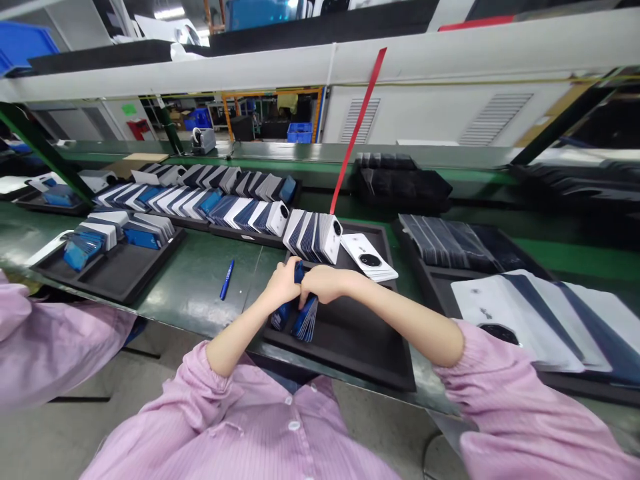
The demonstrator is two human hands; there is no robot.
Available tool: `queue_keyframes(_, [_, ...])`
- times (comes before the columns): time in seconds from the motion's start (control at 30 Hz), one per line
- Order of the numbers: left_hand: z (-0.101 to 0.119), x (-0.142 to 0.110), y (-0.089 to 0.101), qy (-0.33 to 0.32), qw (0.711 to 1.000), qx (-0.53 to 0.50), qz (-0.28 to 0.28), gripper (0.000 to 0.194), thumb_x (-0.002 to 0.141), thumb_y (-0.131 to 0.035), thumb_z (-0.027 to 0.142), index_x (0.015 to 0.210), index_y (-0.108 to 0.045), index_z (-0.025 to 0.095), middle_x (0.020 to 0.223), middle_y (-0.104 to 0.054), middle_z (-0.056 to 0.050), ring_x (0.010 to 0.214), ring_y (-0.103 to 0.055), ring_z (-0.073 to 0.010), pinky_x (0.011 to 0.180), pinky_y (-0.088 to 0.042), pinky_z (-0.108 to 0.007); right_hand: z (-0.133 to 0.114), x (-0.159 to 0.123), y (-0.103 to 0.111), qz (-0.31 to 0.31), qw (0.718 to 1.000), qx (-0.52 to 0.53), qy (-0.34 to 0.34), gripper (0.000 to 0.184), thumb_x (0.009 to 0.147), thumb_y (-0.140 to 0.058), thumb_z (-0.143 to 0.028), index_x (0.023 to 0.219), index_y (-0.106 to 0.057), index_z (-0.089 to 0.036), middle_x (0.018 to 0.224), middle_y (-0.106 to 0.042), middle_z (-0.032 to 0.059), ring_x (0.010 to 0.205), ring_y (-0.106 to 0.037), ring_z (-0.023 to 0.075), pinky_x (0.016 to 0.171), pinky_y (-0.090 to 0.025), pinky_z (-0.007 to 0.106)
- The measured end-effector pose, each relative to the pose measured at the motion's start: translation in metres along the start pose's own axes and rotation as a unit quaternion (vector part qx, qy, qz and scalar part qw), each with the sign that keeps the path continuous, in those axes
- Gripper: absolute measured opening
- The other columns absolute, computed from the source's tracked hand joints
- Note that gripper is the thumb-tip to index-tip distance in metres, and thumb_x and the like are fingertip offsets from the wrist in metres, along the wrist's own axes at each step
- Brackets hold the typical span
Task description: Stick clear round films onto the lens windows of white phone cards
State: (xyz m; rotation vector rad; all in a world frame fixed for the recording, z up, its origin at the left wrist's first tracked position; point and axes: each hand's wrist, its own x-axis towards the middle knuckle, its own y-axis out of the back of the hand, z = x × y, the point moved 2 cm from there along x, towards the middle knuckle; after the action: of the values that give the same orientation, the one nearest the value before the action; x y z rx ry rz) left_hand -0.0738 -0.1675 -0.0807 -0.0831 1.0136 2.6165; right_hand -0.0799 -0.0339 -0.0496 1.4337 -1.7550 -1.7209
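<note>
My left hand and my right hand are both closed around a bunch of thin blue and white phone back covers, held on edge over a black foam tray. The two hands touch each other above the bunch. A row of the same covers stands upright at the far end of that tray. One white cover with a round camera ring lies flat beside the row.
A blue pen lies on the green bench left of the tray. More black trays of covers sit at left and behind. Stacked sleeves fill the right. Another person's pink sleeve is at far left.
</note>
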Motion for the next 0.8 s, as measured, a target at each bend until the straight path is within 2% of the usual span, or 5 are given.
queue_keyframes(0.2, [-0.025,0.011,-0.003,0.007,0.978,-0.203,0.047,0.095,0.077,-0.061,0.007,0.16,-0.017,0.02,0.144,-0.054,-0.013,0.134,-0.052,-0.0247,0.116,-0.039,-0.039,0.006,0.018,0.0,0.053,0.998,-0.018,0.019,0.039,0.066,-0.066,0.002,0.083,-0.082,-0.029,0.084,-0.077,0.0026,0.093,-0.064,0.0237,0.088,-0.041,0.035])
queue_keyframes(0.33, [-0.041,0.019,-0.006,0.028,0.938,-0.342,0.047,0.064,0.083,-0.065,0.019,0.144,-0.047,0.017,0.132,-0.064,-0.011,0.12,-0.062,-0.026,0.109,-0.046,-0.042,0.003,0.022,-0.006,0.154,0.988,-0.004,-0.009,0.025,0.069,-0.063,0.001,0.078,-0.076,-0.019,0.09,-0.073,0.0082,0.102,-0.061,0.0272,0.113,-0.027,0.052])
queue_keyframes(0.43, [-0.049,0.024,-0.009,0.031,0.899,-0.434,0.054,0.043,0.092,-0.065,0.034,0.13,-0.06,0.015,0.126,-0.067,-0.011,0.114,-0.065,-0.0253,0.104,-0.05,-0.048,-0.005,0.024,-0.021,0.257,0.964,0.038,-0.046,0.031,0.077,-0.053,0.001,0.096,-0.071,-0.015,0.108,-0.069,0.0141,0.115,-0.057,0.0301,0.12,-0.016,0.059])
queue_keyframes(0.6, [-0.057,0.027,-0.02,0.022,0.86,-0.505,0.073,0.048,0.096,-0.059,0.048,0.131,-0.061,0.016,0.138,-0.063,-0.013,0.13,-0.058,-0.027,0.114,-0.043,-0.052,-0.01,0.022,-0.071,0.428,0.874,0.179,-0.146,0.056,0.075,-0.05,-0.006,0.13,-0.052,-0.013,0.148,-0.04,0.0231,0.144,-0.031,0.0372,0.121,-0.02,0.066])
queue_keyframes(0.8, [-0.054,0.031,-0.022,-0.019,0.885,-0.465,0.034,0.036,0.093,-0.061,0.037,0.127,-0.066,0.025,0.143,-0.062,-0.005,0.141,-0.05,-0.0241,0.122,-0.033,-0.039,-0.007,0.035,-0.123,0.496,0.709,0.405,-0.296,0.054,0.087,-0.053,-0.033,0.138,-0.04,-0.019,0.13,-0.05,0.0141,0.119,-0.056,0.0291,0.101,-0.051,0.051])
